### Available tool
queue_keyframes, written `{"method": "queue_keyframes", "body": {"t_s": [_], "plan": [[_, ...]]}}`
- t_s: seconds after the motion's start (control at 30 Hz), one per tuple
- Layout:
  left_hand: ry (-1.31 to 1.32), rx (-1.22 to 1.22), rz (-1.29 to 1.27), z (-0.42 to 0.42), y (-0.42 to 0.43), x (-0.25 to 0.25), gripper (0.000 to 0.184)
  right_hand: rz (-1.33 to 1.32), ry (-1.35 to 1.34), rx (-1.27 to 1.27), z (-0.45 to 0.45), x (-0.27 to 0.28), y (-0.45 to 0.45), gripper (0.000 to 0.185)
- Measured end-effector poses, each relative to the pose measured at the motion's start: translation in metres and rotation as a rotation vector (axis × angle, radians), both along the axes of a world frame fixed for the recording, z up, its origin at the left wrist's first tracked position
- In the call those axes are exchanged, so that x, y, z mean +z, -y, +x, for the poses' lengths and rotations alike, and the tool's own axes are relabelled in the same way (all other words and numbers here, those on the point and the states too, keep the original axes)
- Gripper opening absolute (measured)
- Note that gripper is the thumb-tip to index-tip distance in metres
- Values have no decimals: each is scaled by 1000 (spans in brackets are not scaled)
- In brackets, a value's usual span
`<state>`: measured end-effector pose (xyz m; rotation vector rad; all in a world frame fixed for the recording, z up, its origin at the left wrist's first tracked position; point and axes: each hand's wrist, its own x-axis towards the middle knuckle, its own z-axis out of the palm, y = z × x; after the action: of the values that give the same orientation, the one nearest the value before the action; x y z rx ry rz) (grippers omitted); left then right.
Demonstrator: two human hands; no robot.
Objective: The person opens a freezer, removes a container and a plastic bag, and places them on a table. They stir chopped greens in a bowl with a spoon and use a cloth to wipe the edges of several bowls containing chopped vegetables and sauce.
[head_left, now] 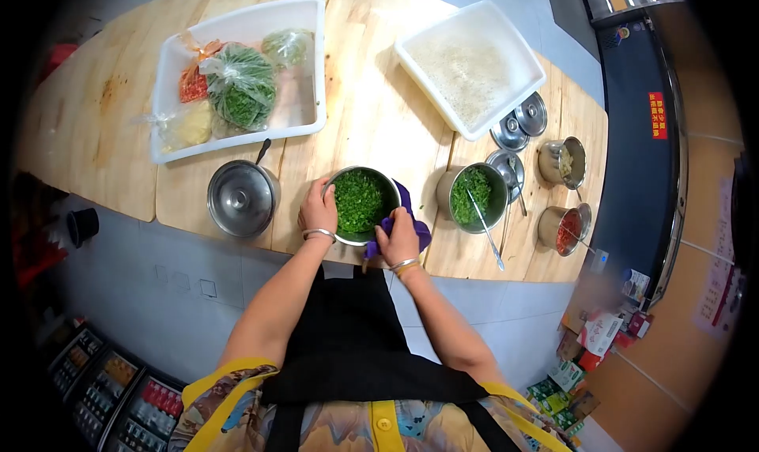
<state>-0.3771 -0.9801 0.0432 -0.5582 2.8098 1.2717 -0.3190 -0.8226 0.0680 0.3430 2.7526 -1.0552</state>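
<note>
Purple cloth (pixel 419 232) partly hidden beneath the right hand (pixel 399 237), that hand's underside out of sight, closed on the cloth against the steel pot (pixel 390 190) of chopped greens (pixel 360 203) between both hands, left hand (pixel 318 210) clasping the wall beneath it, forearms (pixel 286 294) stretched forward

Both bare arms reach forward from the body, the left arm (pixel 273 314) slanting inward to the right and the right arm (pixel 452 322) slanting inward to the left. The left hand (pixel 318 209) is curved in a grasp, its palm side turned inward. The right hand (pixel 401 240) is closed in a grip, fingers bent and thumb on the inner side. The two hands are near each other, not touching.
</note>
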Motion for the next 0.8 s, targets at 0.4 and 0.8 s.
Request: {"method": "queue_keyframes", "body": {"t_s": [0.4, 0.8], "plan": [[840, 408, 1122, 29, -6, -2, 32, -116, -147, -148, 22, 5, 22, 27], [609, 242, 1012, 16, 26, -24, 52, -56, -344, 86, -36, 35, -16, 31]]}}
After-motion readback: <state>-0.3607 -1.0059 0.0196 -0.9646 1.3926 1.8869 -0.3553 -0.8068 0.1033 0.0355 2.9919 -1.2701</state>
